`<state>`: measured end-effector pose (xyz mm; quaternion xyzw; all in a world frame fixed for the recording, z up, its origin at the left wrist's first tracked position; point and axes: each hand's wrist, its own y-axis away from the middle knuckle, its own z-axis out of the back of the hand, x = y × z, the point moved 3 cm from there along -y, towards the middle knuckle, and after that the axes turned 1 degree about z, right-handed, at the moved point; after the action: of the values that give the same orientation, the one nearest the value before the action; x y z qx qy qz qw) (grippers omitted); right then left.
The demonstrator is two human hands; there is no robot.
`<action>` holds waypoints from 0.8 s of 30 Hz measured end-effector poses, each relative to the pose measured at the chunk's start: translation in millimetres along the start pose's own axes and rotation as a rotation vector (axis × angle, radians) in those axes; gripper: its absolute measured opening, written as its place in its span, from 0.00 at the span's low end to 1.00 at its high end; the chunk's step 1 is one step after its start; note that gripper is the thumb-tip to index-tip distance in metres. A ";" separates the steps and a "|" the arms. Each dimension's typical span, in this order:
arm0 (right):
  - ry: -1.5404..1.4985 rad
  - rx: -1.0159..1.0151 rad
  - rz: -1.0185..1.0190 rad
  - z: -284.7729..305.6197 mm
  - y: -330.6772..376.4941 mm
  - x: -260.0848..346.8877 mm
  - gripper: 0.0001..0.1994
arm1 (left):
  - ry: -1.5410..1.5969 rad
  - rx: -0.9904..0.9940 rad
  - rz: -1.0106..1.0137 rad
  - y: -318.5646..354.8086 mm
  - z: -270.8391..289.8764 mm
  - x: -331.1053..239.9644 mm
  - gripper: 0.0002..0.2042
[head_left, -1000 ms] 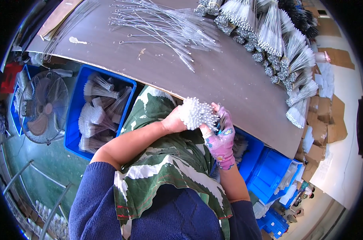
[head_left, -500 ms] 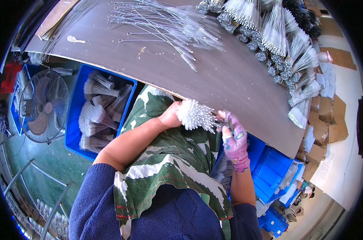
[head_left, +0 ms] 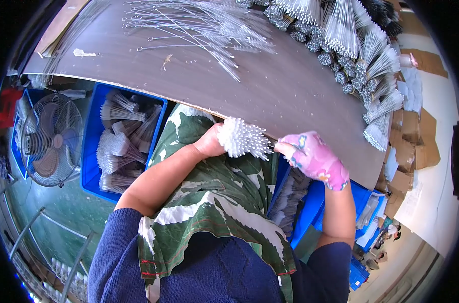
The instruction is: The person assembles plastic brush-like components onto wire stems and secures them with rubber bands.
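A thick bundle of thin wire brushes (head_left: 243, 138) with white tips is gripped in my bare left hand (head_left: 209, 141), its tips fanning to the right. This hand is closed around the bundle, above my lap at the table's edge. My right hand (head_left: 310, 155), in a pink flowered glove, is just right of the brush tips. Its thumb and fingers are pinched together near the outermost tips. Whatever lies between those fingertips is too small to make out. Loose looped wire brushes (head_left: 204, 33) are strewn over the brown table (head_left: 270, 91).
Tied brush bundles (head_left: 358, 76) line the table's right side. At the left, a blue crate (head_left: 90, 166) holds more bundles beside a standing fan (head_left: 55, 141). Another blue bin (head_left: 308, 212) sits under my right forearm. Cardboard boxes (head_left: 406, 136) lie beyond the table.
My right hand has turned over and its wrist has swung out to the right, with the fingertips still near the brush tips. The left hand keeps the bundle; the whole view has shifted slightly.
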<state>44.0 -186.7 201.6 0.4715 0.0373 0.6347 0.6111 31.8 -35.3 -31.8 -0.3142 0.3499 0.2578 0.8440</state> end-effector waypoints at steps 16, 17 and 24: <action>0.531 0.231 0.042 -3.6 -27.9 18.6 0.14 | 0.244 0.002 0.119 -3.5 23.0 -13.1 0.08; 0.578 0.235 0.059 -4.2 -27.3 16.4 0.14 | 0.323 -0.014 0.149 -4.9 24.9 -14.0 0.08; 0.370 -0.045 0.117 3.4 -3.1 19.4 0.15 | 0.267 -0.007 0.147 -1.2 15.3 -8.3 0.08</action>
<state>52.1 -172.0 212.3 0.3342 0.1074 0.7458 0.5662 34.0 -27.0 -16.6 -0.3219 0.4804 0.2760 0.7677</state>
